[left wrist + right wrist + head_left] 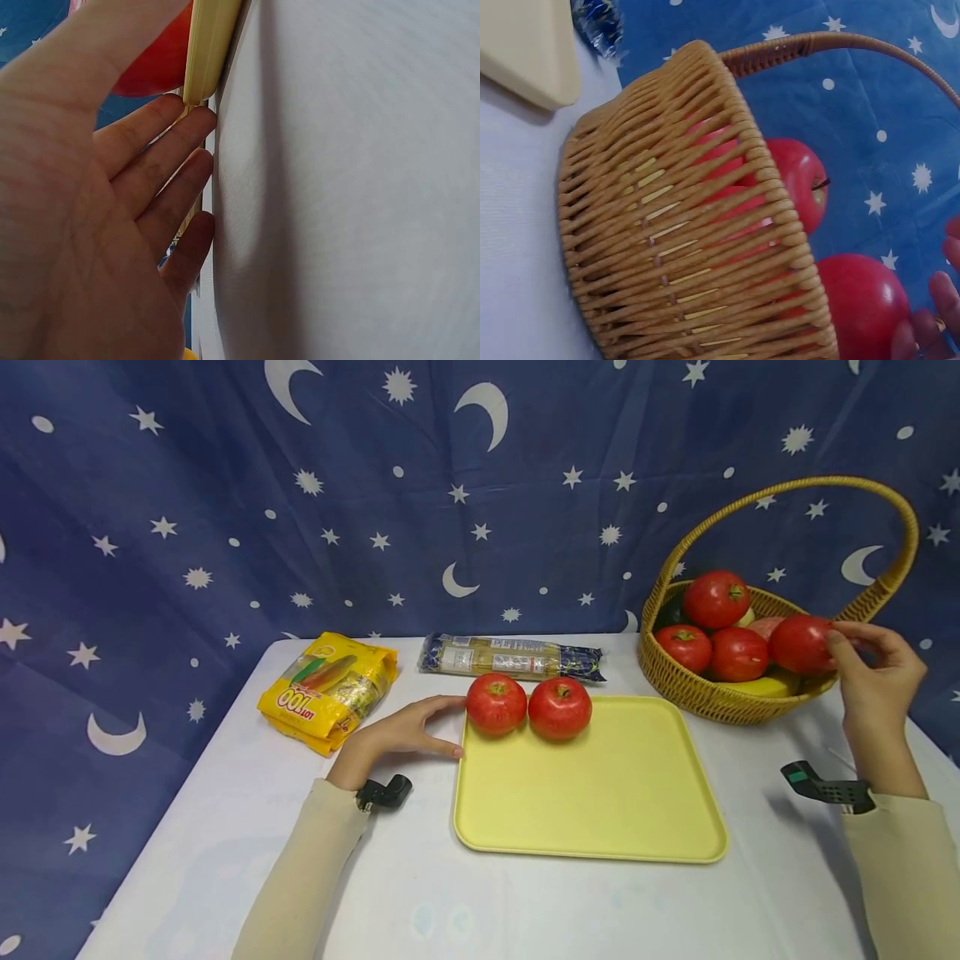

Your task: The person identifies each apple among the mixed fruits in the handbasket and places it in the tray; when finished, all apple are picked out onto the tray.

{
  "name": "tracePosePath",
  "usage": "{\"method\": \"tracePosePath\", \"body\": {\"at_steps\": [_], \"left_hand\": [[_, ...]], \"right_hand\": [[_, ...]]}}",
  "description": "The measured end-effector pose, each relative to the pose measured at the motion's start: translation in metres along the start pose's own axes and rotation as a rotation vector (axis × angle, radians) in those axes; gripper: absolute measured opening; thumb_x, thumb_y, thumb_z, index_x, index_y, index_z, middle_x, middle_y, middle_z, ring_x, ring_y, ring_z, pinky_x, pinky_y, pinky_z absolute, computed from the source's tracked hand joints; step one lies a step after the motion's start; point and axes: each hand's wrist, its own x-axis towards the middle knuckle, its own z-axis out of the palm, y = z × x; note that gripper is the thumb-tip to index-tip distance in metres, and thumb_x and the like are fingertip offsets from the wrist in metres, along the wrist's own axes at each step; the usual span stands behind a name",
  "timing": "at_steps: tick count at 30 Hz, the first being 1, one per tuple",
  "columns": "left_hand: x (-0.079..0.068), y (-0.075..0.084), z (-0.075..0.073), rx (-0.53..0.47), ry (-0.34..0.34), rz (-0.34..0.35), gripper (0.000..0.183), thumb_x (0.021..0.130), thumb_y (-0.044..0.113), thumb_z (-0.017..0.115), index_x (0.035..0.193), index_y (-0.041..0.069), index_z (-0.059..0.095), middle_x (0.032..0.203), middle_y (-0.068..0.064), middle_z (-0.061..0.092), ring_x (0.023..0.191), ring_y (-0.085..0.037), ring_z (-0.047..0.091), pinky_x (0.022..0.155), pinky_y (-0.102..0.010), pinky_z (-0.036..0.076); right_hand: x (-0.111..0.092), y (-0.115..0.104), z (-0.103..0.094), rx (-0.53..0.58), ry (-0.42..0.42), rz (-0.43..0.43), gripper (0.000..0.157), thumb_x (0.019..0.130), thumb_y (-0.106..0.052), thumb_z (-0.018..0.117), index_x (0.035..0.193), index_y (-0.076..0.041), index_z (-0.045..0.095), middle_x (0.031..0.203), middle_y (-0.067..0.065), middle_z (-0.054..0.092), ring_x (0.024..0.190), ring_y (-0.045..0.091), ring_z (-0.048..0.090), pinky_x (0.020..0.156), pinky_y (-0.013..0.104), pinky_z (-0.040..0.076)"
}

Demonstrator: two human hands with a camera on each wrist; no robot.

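At the right end of the wicker basket [693, 693], my right hand [881, 672] grips a red apple [801, 645] by its side, level with the rim. In the right wrist view this apple [861, 304] shows above the rim, fingertips [922, 337] against it. Several other red apples [716, 599] lie in the basket. My left hand [405, 727] is at the upper left edge of the yellow tray [592, 793], fingers loosely extended and holding nothing. Two red apples [497, 703] [560, 708] sit side by side along the tray's far edge.
Behind the tray lies a clear pack [517, 657] with dark ends. A yellow bag [326, 692] stands at the far left of the white table [420, 893]. The basket's tall handle [795, 487] arches up. Something yellow [772, 685] lies under its apples. A starry blue cloth [360, 485] hangs behind.
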Motion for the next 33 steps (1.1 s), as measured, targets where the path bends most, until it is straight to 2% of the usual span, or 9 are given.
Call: {"method": "tracePosePath", "body": {"at_steps": [2,6,10,12,16,22,33], "left_hand": [[0.0,0.0,0.0,-0.001,0.001,0.0,0.088,0.078,0.038,0.083,0.149,0.011,0.04,0.154,-0.008,0.038,0.145,-0.026,0.028,0.12,-0.045,0.023],[0.0,-0.001,0.0,0.0,0.004,0.0,0.087,0.078,0.038,0.083,0.149,0.012,0.04,0.154,-0.006,0.038,0.145,-0.025,0.029,0.12,-0.044,0.023],[0.001,-0.002,0.001,0.002,0.004,0.0,0.086,0.078,0.037,0.083,0.149,0.012,0.04,0.154,-0.005,0.039,0.145,-0.023,0.029,0.12,-0.042,0.023],[0.001,-0.002,0.001,0.002,0.003,0.0,0.086,0.078,0.036,0.083,0.149,0.013,0.04,0.154,-0.005,0.039,0.145,-0.022,0.029,0.12,-0.041,0.023],[0.0,0.0,0.0,-0.005,0.002,0.005,0.086,0.078,0.036,0.083,0.149,0.012,0.04,0.154,-0.006,0.038,0.145,-0.024,0.029,0.12,-0.042,0.023],[-0.008,-0.003,-0.001,-0.005,0.007,-0.022,0.087,0.078,0.036,0.083,0.149,0.011,0.04,0.154,-0.007,0.038,0.145,-0.026,0.028,0.12,-0.045,0.023],[0.0,0.0,0.0,-0.017,0.007,0.02,0.086,0.078,0.034,0.084,0.148,0.01,0.041,0.153,-0.007,0.04,0.145,-0.025,0.03,0.12,-0.043,0.023]], "right_hand": [[0.001,0.0,-0.001,-0.058,0.005,-0.006,0.023,0.086,-0.013,0.075,0.109,-0.009,0.075,0.099,-0.012,0.061,0.097,0.002,0.051,0.078,0.004,0.045],[0.004,-0.003,-0.001,-0.271,-0.009,0.012,0.031,0.089,-0.021,0.071,0.12,-0.018,0.071,0.109,-0.022,0.053,0.104,-0.004,0.045,0.095,0.012,0.039],[0.008,-0.001,-0.004,-0.455,-0.117,0.066,0.041,0.092,-0.025,0.067,0.133,-0.028,0.062,0.125,-0.026,0.042,0.12,-0.008,0.032,0.112,0.021,0.026],[0.009,0.001,-0.005,-0.526,-0.175,0.057,0.046,0.093,-0.026,0.066,0.138,-0.029,0.057,0.132,-0.026,0.039,0.128,-0.006,0.026,0.114,0.026,0.023],[0.011,0.005,-0.004,-0.561,-0.247,0.038,0.052,0.094,-0.024,0.064,0.144,-0.029,0.05,0.14,-0.02,0.036,0.14,0.007,0.022,0.119,0.032,0.019],[0.015,0.007,0.001,-0.523,-0.348,0.092,0.055,0.093,-0.03,0.066,0.145,-0.034,0.048,0.141,-0.016,0.033,0.14,0.013,0.023,0.12,0.037,0.023],[0.023,0.004,-0.004,-0.623,-0.353,0.097,0.059,0.094,-0.033,0.064,0.148,-0.036,0.041,0.15,0.001,0.031,0.134,0.024,0.03,0.118,0.044,0.027]]}}
